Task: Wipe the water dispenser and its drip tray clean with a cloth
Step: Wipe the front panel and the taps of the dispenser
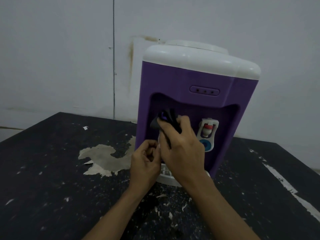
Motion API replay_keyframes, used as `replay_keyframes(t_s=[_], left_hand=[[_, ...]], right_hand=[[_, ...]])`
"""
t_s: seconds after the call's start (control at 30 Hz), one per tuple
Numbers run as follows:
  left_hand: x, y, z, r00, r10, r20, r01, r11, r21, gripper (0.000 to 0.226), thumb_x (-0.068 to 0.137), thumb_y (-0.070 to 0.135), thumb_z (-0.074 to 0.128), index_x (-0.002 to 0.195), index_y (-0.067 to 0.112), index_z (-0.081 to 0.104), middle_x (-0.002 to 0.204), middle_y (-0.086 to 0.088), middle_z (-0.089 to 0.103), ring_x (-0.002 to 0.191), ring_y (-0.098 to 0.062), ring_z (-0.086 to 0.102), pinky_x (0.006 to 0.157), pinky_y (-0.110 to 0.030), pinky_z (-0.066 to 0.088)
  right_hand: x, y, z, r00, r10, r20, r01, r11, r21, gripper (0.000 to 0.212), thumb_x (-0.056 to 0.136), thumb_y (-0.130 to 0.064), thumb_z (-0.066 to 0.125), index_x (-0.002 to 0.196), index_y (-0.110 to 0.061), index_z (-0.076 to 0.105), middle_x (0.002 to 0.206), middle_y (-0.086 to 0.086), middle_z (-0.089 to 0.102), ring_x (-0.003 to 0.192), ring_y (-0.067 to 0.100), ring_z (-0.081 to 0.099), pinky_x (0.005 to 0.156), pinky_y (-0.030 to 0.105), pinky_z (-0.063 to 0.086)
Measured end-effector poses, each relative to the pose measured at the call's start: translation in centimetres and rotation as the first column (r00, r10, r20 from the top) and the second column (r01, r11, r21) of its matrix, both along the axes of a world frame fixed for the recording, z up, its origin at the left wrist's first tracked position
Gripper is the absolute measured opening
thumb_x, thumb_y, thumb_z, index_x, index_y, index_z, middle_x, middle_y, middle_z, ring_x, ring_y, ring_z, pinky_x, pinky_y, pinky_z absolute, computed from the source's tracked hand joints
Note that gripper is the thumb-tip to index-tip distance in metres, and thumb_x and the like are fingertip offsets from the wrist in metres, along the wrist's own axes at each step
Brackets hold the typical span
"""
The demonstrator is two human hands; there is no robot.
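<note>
Purple plastic marks the water dispenser (190, 80), which stands on the black desk (52, 179) near the wall. The right hand (181, 148) grips a dark cloth (167, 118) bunched against the left of the tap recess, above the white drip tray (167, 178). The left hand (144, 163) curls just beside it, and I cannot tell whether it pinches anything; the wiping looks partway through, with the tray and white top likely left to do.
</note>
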State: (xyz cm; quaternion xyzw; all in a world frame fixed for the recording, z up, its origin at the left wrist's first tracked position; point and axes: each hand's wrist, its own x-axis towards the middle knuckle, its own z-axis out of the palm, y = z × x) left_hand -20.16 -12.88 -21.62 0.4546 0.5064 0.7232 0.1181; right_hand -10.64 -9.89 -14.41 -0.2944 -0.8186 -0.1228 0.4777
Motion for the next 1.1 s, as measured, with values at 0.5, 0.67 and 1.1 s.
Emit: replay_keyframes(t_s=[0.5, 0.67, 1.1], left_hand=[[-0.1, 0.5, -0.3, 0.997, 0.047, -0.057, -0.047, 0.999, 0.006, 0.012, 0.099, 0.021, 0.059, 0.089, 0.018, 0.064, 0.062, -0.011, 0.057, 0.050, -0.013, 0.047, 0.046, -0.029, 0.040], [-0.1, 0.3, -0.2, 0.998, 0.038, -0.045, -0.037, 0.999, 0.023, 0.012, 0.099, 0.014, 0.059, 0.089, 0.018, 0.064, 0.062, -0.015, 0.058, 0.050, -0.032, 0.049, 0.045, -0.037, 0.040], [-0.2, 0.3, -0.4, 0.999, 0.023, -0.040, -0.023, 1.000, -0.003, 0.012, 0.100, 0.026, 0.058, 0.091, 0.020, 0.064, 0.065, -0.015, 0.060, 0.049, -0.031, 0.049, 0.045, -0.045, 0.042]], right_hand=[[-0.3, 1.0, 0.9, 0.887, -0.143, -0.439, -0.089, 0.880, -0.467, 0.029, 0.103, -0.038, 0.041, 0.117, -0.023, 0.061, 0.107, 0.003, 0.061, 0.086, 0.012, 0.058, 0.082, 0.006, 0.041], [-0.4, -0.4, 1.3, 0.986, -0.026, -0.164, 0.006, 0.993, -0.120, 0.030, 0.101, -0.031, 0.052, 0.130, -0.024, 0.059, 0.108, 0.002, 0.046, 0.069, 0.008, 0.046, 0.051, 0.019, 0.046], [0.1, 0.4, -0.6, 0.900, -0.065, -0.431, -0.058, 0.962, -0.266, 0.033, 0.101, -0.026, 0.055, 0.133, -0.019, 0.061, 0.115, 0.004, 0.053, 0.080, -0.002, 0.039, 0.070, -0.005, 0.035]])
